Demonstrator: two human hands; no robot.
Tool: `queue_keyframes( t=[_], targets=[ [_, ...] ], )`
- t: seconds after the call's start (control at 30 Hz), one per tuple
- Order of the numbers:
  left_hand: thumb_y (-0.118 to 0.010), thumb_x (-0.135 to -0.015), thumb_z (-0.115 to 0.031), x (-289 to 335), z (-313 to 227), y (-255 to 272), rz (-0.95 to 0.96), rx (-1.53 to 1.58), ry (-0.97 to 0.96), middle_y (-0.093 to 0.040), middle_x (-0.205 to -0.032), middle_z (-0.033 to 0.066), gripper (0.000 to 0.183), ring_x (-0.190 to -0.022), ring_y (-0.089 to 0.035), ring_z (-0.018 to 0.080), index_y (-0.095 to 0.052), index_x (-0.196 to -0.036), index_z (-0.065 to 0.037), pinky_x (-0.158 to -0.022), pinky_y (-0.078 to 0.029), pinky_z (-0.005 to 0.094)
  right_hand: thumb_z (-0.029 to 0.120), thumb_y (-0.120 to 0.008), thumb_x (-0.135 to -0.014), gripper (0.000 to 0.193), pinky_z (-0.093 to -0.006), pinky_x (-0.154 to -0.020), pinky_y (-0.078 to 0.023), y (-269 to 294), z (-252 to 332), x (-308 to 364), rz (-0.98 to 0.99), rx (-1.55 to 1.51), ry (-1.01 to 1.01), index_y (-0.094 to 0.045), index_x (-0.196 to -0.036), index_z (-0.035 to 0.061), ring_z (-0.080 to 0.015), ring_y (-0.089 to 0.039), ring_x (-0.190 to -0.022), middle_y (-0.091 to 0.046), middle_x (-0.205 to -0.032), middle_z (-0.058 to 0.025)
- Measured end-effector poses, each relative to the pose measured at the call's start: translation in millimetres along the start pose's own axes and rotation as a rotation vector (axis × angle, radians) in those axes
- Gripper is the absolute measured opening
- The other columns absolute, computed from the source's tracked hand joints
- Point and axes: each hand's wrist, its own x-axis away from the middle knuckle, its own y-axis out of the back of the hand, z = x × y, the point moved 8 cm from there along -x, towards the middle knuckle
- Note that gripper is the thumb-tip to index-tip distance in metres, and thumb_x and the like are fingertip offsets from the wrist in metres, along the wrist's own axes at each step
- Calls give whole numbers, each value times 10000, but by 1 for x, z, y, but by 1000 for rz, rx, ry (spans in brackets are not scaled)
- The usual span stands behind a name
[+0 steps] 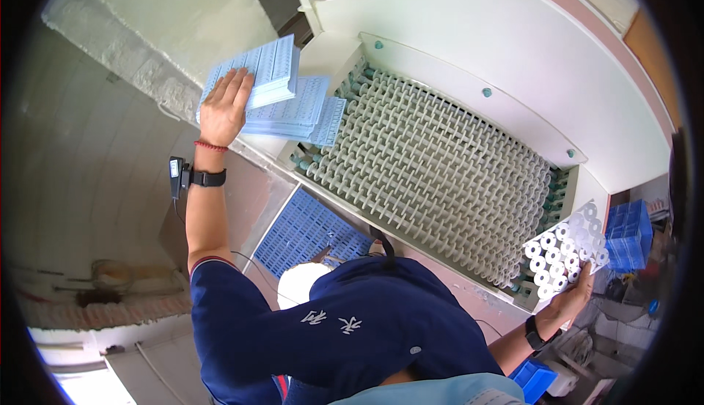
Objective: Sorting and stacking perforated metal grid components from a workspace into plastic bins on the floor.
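Note:
At the upper left, my left hand (226,106) lies on a stack of thin light blue panels (273,75), its fingers stretched over the top one. Fine rows of marks cover these panels. More light blue panels (312,108) lie fanned out beside and below that stack, reaching the roller bed's left end. My right hand (576,299) is at the far right, closed on the edge of a flat panel of white discs (554,262) with small holes in their middles. That panel lies at the right end of the rollers; some of my fingers are hidden.
A bed of pale roller wheels (433,170) fills the white machine (469,9) before me. A blue slotted crate (308,233) and a white round thing (299,285) are below its near edge. Blue bins (628,233) stand at right; a wall (161,24) rises at left.

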Motion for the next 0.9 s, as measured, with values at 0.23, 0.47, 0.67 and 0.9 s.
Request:
queue_keyframes(
  t=[0.23, 0.47, 0.67, 0.9],
  targets=[
    [-658, -532, 30, 54, -12, -105, 124, 226, -151, -512, -1249, 144, 708, -1170, -472, 335, -479, -1214, -32, -996, -384, 411, 93, -578, -860, 219, -236, -737, -452, 81, 52, -9, -363, 182, 207, -600, -1013, -63, -142, -587, -840, -627, -955, -98],
    [-704, -610, -281, 46, -10, -102, 166, 481, -192, -463, -1278, 195, 689, -1197, -418, 398, -472, -1204, -19, -1007, -338, 488, 103, -573, -865, 148, -258, -624, -473, 137, 39, -43, -305, 104, 57, -612, -903, -35, -149, -601, -700, -640, -864, -82],
    [-622, -643, -595, 51, -18, -85, 214, 499, -140, -412, -1318, 212, 853, -1230, -371, 404, -442, -1249, -23, -1040, -264, 509, 153, -581, -828, 152, -279, -572, -429, 192, -32, -105, -214, 559, -182, -637, -839, 11, -128, -533, -650, -622, -771, -44],
    [-624, -760, -482, 64, 21, -49, 83, 523, 249, -424, -1313, 208, 689, -1222, -401, 370, -440, -1251, -35, -1011, -329, 460, 352, -641, -802, 496, -345, -798, -472, 201, 3, -125, -267, 1595, 434, -585, -1090, -48, -297, -617, -907, -625, -1013, -216]
  ],
)
